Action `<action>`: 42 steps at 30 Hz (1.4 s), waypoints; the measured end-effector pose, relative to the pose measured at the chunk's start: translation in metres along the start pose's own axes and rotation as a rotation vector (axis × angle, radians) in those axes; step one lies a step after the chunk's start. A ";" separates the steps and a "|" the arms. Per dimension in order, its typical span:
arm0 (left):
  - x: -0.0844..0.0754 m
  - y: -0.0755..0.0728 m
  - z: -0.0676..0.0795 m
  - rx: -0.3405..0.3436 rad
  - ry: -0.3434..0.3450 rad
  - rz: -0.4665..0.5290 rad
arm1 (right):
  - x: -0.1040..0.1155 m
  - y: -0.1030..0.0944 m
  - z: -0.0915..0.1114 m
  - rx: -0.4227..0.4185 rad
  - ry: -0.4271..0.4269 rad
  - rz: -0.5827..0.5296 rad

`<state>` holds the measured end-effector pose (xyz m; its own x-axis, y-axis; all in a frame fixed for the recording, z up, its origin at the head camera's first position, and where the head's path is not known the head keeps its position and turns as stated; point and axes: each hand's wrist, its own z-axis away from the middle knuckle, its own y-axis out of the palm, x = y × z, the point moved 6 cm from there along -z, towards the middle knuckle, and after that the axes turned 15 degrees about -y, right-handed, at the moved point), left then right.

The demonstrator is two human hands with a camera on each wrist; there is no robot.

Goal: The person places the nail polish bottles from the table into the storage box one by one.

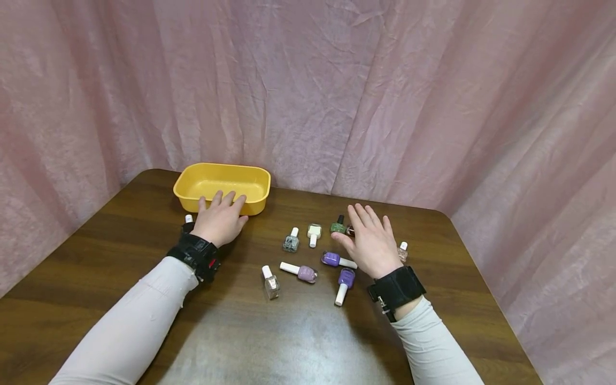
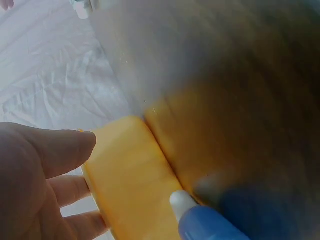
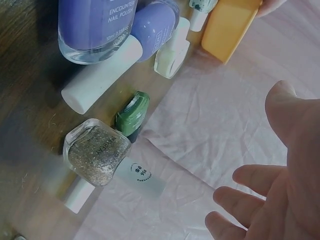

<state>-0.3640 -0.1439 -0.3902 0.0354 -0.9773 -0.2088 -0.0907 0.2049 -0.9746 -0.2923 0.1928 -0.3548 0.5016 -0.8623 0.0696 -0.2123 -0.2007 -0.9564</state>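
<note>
Soft glare whitens the desk toward its near edge (shadows flank both sleeves); the left-wrist view is hazy and blurred.

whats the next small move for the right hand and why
Perhaps lower the right hand and pinch a purple bottle: the hand is open, holding nothing, above the bottles, while the left hand is at the yellow tub.

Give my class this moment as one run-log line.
left hand: at near rim of yellow tub | right hand: holding nothing, near nail polishes | nail polishes: on table
</note>
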 end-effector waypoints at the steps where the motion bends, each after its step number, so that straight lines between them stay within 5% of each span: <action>1: -0.001 0.000 0.001 -0.002 0.005 -0.002 | 0.000 0.000 0.000 -0.004 -0.001 0.000; 22: -0.032 0.013 0.003 0.011 0.042 -0.038 | 0.000 0.005 0.003 -0.014 -0.002 0.021; 42: -0.069 0.008 0.016 -0.029 0.127 -0.050 | 0.000 0.005 0.002 -0.034 -0.014 0.034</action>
<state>-0.3517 -0.0743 -0.3852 -0.0856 -0.9855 -0.1463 -0.1209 0.1560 -0.9803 -0.2913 0.1925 -0.3607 0.5052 -0.8624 0.0326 -0.2576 -0.1867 -0.9480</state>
